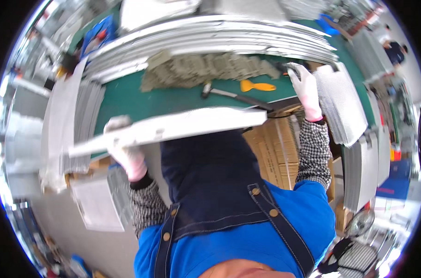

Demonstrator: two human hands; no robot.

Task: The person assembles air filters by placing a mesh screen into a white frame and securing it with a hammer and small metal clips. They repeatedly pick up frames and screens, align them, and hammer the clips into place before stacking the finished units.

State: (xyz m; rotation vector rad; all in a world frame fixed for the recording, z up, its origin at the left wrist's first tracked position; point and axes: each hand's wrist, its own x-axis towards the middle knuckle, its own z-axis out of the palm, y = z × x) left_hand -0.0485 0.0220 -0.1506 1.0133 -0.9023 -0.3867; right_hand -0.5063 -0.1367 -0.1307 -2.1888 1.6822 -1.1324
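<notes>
My left hand [122, 153], in a white glove with a pink cuff, grips a long white metal strip [187, 126] near its left end. The strip hangs level across my front, over the near edge of the green bench. My right hand [305, 88], gloved the same way, is at the bench's right side with its fingers curled in. Whatever lies between those fingers is too small to make out. Just left of it is a heap of grey-green clips or brackets [210, 68]. A hammer [231, 95] and a yellow scraper [258, 86] lie between the heap and the strip.
Long silver strips [210, 37] are stacked across the back of the green bench [122, 99]. Upright panels [62, 111] stand at the left; ribbed metal sheets [338, 104] are stacked at the right. A cardboard box [273, 150] sits below the bench edge. Another person [395, 51] is far right.
</notes>
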